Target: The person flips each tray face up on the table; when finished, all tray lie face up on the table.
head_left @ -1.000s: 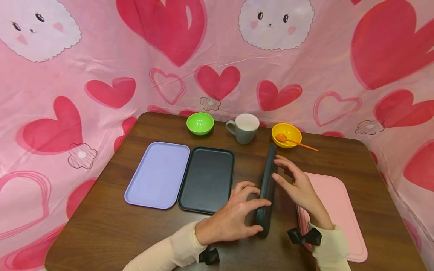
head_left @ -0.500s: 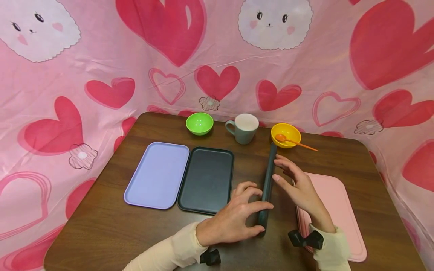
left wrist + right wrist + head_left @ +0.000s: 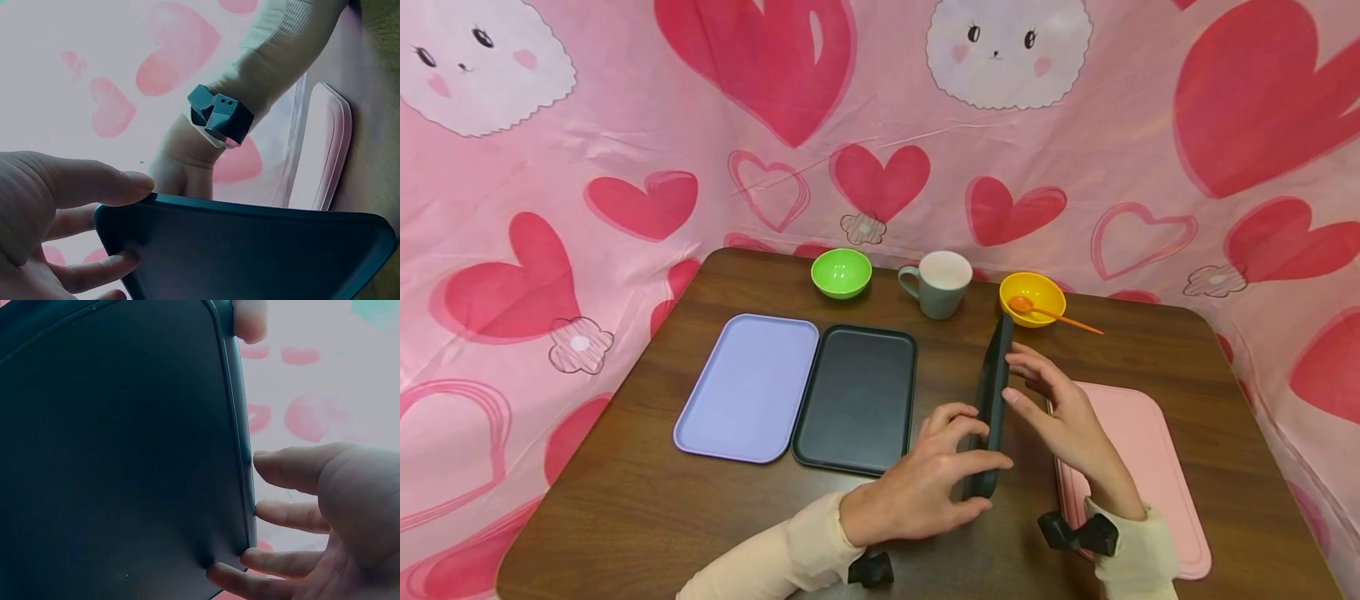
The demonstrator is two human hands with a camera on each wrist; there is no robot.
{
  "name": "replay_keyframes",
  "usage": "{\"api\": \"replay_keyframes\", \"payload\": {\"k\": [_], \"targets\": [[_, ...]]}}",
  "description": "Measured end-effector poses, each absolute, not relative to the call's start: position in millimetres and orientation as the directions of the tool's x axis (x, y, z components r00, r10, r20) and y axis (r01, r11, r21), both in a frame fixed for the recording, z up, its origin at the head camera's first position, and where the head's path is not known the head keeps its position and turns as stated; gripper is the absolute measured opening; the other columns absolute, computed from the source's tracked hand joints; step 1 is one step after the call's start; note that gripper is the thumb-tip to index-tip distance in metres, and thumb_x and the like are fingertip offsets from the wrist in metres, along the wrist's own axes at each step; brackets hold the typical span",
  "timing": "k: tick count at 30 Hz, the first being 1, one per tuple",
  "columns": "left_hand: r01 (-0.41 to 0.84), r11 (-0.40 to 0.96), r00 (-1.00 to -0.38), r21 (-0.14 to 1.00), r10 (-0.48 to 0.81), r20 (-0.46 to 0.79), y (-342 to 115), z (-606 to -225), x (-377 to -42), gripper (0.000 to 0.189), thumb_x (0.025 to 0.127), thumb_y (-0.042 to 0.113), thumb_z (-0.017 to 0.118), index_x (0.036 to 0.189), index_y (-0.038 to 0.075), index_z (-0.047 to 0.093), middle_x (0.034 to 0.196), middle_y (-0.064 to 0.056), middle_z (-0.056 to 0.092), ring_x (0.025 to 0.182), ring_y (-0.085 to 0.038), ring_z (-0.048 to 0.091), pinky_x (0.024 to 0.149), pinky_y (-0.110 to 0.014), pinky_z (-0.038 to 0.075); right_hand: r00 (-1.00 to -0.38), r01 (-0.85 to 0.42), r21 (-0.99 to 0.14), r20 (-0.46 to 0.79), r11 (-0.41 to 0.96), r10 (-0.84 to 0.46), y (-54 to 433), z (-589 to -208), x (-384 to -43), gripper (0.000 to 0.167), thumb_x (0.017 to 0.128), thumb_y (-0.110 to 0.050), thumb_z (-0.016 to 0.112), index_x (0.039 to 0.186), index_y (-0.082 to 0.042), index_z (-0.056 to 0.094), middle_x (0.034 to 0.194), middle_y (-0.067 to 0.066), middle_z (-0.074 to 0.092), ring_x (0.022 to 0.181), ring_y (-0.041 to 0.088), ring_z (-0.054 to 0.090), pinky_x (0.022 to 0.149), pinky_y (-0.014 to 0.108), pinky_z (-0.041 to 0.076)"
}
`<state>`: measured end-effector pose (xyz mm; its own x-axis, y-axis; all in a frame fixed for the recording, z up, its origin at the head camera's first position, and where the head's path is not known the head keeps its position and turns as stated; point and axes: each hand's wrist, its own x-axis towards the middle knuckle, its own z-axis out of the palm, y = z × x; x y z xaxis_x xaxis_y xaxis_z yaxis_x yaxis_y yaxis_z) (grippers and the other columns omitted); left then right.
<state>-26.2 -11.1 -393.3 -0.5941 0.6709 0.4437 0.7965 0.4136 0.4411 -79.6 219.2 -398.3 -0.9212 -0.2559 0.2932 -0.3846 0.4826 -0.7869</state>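
In the head view, a dark rectangular tray [image 3: 997,400] stands tilted on its long side between both hands. My left hand [image 3: 925,479] grips its near end, thumb low and forefinger stretched across the edge. Fingers of my right hand [image 3: 1063,408] hold its far part from the right. The left wrist view shows the tray's rimmed face [image 3: 250,253], with a thumb and fingers at the corner; the right hand's fingers are hidden behind it. In the right wrist view, fingertips lie along the rim and on the broad dark face [image 3: 125,456].
To the left lie a lilac tray [image 3: 748,387] and another dark tray [image 3: 857,400]. A pink board [image 3: 1138,467] lies under the right forearm. Along the back stand a green bowl [image 3: 842,273], a grey-green mug [image 3: 942,287] and a yellow bowl [image 3: 1015,317] with an orange spoon [image 3: 1060,317].
The held tray has turned about its long side: its top edge tips rightward, and its left face shows more. My left hand has shifted slightly right; my right hand is nearly still.
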Motion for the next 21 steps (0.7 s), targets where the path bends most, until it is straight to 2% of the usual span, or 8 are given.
{"api": "replay_keyframes", "payload": {"k": [12, 21], "targets": [[0.796, 0.356, -0.582, 0.489, 0.671, 0.460, -2.7, -397.4, -30.3, 0.043, 0.078, 0.021, 0.086, 0.119, 0.019, 0.072, 0.129, -0.008, 0.058, 0.134, -0.030, 0.041, 0.111, -0.047, 0.039, -0.923, -0.382, -0.772, 0.294, 0.508, -0.247, 221.0, -391.5, -75.1, 0.044, 0.095, -0.005, 0.064, 0.137, -0.003, 0.054, 0.146, 0.020, 0.053, 0.111, -0.020, 0.053, 0.095, 0.003, 0.042], [0.810, 0.332, -0.559, 0.483, 0.686, 0.466, 5.3, -398.9, -32.3, 0.044, 0.078, 0.021, 0.086, 0.120, 0.019, 0.072, 0.129, -0.008, 0.059, 0.132, -0.031, 0.043, 0.112, -0.048, 0.039, -0.940, -0.338, -0.764, 0.244, 0.550, -0.238, 225.3, -385.2, -71.4, 0.044, 0.097, -0.010, 0.064, 0.140, -0.009, 0.054, 0.147, 0.017, 0.053, 0.105, -0.019, 0.055, 0.086, 0.006, 0.047]]}}
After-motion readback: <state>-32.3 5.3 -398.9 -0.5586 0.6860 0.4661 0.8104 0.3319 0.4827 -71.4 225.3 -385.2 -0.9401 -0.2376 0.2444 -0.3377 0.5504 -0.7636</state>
